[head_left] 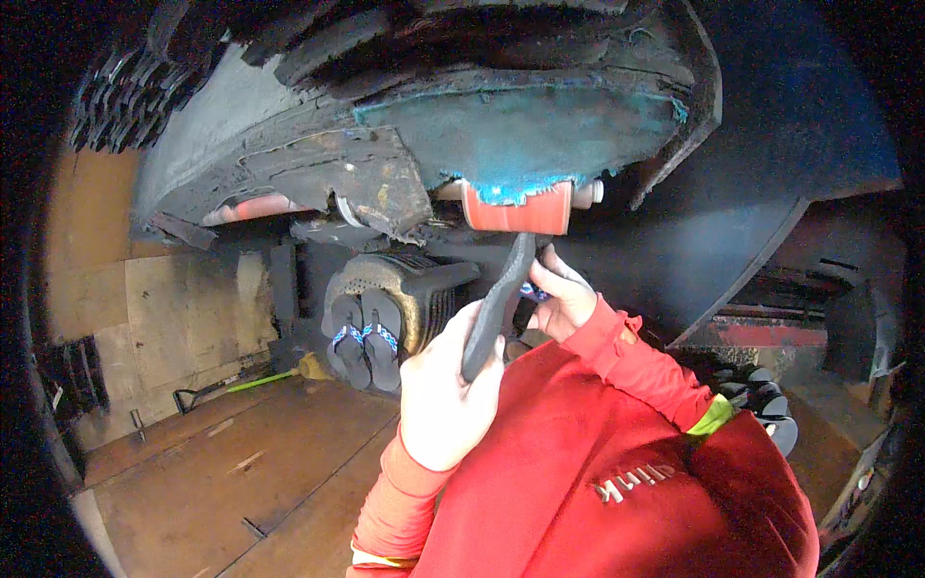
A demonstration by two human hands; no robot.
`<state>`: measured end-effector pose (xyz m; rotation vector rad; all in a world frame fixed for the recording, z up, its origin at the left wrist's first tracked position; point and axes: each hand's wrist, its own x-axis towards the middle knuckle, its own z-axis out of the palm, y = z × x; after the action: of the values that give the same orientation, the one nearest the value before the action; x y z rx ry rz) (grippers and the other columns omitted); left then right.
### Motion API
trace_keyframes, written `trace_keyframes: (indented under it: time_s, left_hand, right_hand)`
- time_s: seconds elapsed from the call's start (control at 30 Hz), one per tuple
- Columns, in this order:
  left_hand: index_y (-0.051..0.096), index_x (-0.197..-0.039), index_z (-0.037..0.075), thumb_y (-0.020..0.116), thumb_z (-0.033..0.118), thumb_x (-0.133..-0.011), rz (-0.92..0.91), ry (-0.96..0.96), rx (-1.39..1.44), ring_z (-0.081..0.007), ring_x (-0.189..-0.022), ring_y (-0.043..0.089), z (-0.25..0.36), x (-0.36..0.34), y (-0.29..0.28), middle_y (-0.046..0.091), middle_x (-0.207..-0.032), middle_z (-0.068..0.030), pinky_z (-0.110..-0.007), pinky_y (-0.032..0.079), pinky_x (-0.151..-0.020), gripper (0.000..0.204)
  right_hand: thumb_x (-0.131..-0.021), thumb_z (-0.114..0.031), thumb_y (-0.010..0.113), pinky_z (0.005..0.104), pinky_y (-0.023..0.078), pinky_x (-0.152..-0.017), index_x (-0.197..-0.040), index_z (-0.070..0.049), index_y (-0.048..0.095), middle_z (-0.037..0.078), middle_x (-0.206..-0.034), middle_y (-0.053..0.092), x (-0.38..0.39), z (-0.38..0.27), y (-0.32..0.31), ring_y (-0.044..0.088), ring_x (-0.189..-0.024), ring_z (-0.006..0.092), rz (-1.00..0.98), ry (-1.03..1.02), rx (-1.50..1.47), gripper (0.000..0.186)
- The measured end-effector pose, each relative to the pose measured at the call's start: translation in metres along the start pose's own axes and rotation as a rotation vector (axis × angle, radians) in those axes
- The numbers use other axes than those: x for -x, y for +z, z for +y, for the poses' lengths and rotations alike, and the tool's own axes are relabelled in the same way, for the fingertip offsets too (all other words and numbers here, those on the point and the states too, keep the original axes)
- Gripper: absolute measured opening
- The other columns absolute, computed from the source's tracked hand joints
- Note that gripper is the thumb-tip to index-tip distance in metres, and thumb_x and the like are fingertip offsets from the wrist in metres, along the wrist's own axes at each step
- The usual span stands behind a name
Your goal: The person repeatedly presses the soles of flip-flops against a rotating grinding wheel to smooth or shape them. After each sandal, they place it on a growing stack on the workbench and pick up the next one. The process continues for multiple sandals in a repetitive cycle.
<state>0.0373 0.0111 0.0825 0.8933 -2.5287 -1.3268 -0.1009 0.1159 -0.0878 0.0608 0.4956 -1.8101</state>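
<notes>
A dark grey flip-flop (501,303) stands on edge between my hands. My left hand (445,390) is closed around its lower end, thumb on one side and fingers on the other. Close to its upper end, my right hand (568,297) pinches it, beside the blue patterned strap, which shows only in part. The flip-flop's upper tip reaches an orange sanding belt (520,210) on a roller; I cannot tell whether they touch. A frayed teal cloth (520,135) hangs over the belt from the dusty machine housing.
A pair of flip-flops (364,342) with blue straps leans against a stack of dark soles (424,284), left of my hands. A second orange roller (258,209) shows at left. On the brown floor (241,472) lies a tool with a green handle (262,380). More footwear (766,405) lies at right.
</notes>
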Motion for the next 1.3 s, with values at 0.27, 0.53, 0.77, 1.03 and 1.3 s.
trace_keyframes:
  time_s: [0.27,0.53,0.77,1.03,1.3]
  left_hand:
    - [0.063,-0.131,0.000,0.070,0.004,-0.091,0.046,0.009,-0.025,-0.0215,-0.091,0.076,0.003,0.041,-0.012,0.075,-0.104,-0.0203,-0.031,0.057,-0.078,0.041]
    - [0.066,-0.127,-0.004,0.074,0.003,-0.089,0.116,-0.081,0.065,-0.0151,-0.089,0.069,-0.028,0.089,-0.005,0.074,-0.100,-0.0108,-0.031,0.054,-0.084,0.039]
    - [0.058,-0.131,0.005,0.072,0.006,-0.090,-0.074,-0.309,0.268,-0.0179,-0.103,0.069,-0.123,0.096,0.037,0.071,-0.112,-0.0131,-0.034,0.053,-0.092,0.044]
    - [0.059,-0.134,-0.001,0.069,0.023,-0.097,0.049,0.024,0.513,-0.0185,-0.100,0.071,-0.114,-0.051,0.085,0.073,-0.107,-0.0165,-0.032,0.054,-0.087,0.045]
    - [0.060,-0.132,0.003,0.070,0.020,-0.093,-0.111,-0.036,0.413,-0.0116,-0.083,0.066,-0.087,-0.060,0.046,0.070,-0.095,-0.0116,-0.030,0.054,-0.077,0.044]
  right_hand:
    - [-0.105,-0.016,0.056,0.0543,0.058,-0.093,-0.150,-0.020,0.039,0.015,-0.123,0.062,0.008,0.010,0.005,0.064,-0.116,0.0323,0.019,0.022,0.062,0.048]
    - [-0.097,-0.005,0.066,0.0522,0.055,-0.099,-0.161,-0.024,0.023,0.017,-0.124,0.060,0.011,0.015,0.006,0.064,-0.114,0.0321,-0.068,-0.079,0.246,0.080]
    - [-0.094,-0.007,0.071,0.0358,0.040,-0.113,-0.161,-0.005,0.023,0.020,-0.148,0.050,0.008,0.022,-0.013,0.052,-0.133,0.0271,0.044,-0.331,1.125,0.083]
    - [-0.068,-0.026,0.095,0.0402,0.031,-0.121,-0.154,0.009,0.032,0.028,-0.157,0.039,-0.001,0.018,-0.021,0.034,-0.150,0.0354,-0.086,-0.662,1.479,0.112]
    - [-0.069,-0.023,0.094,0.0342,0.040,-0.114,-0.159,0.006,0.018,0.020,-0.150,0.048,-0.004,0.005,0.004,0.048,-0.137,0.0212,-0.124,-0.012,0.980,0.121]
